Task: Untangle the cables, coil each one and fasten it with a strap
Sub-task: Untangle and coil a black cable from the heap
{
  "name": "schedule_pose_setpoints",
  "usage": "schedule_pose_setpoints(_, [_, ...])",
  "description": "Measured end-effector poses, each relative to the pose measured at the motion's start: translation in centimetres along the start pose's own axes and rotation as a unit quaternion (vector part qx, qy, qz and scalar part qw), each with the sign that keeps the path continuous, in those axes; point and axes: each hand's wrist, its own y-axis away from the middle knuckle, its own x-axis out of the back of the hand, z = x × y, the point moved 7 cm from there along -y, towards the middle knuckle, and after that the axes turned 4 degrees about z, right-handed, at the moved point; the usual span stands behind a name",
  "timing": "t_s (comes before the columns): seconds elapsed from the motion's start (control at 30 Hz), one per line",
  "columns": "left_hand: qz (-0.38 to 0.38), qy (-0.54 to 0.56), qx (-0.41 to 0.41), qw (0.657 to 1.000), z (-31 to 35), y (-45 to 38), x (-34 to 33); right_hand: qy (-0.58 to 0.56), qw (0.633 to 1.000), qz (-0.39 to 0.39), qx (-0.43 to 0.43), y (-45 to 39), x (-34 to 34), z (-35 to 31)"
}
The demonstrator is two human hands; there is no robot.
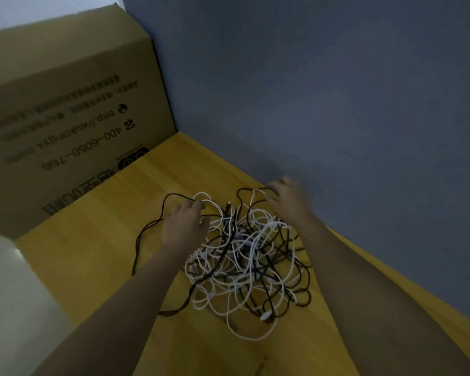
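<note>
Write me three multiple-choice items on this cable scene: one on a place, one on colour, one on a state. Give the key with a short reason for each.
1. Where does the cardboard box stand?
A. at the table's far left, beside the wall
B. on the cable pile
C. at the near right edge

2. What colours are the tangled cables?
A. red and blue
B. white and black
C. all green

3. What state are the cables in?
A. each coiled and strapped
B. hung on the wall
C. one loose tangled heap on the wooden table

Key: 1 A, the box sits at the far left against the blue-grey wall. 2 B, only white and black strands show. 3 C, the strands cross in one heap, with the left hand and right hand at its far edge.
</note>
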Motion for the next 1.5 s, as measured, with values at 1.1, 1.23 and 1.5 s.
schedule_pose_setpoints(1.1, [0.039, 0.378, 0.028, 0.925, 2.9, -12.4, -1.2, 0.064, 0.996, -0.025, 0.047, -3.2, -4.9, 2.2])
schedule_pose_setpoints(1.23, [0.12, 0.471, -0.042, 0.873, 6.7, -12.7, 8.4, -0.034, 0.979, 0.199, 0.015, -3.5, 1.9, 1.1])
schedule_pose_setpoints(1.5, [0.144, 0.493, -0.085, 0.854, 11.4, -10.1, 17.6, -0.344, 0.936, -0.071, -0.02, -5.5, 5.8, -3.9])
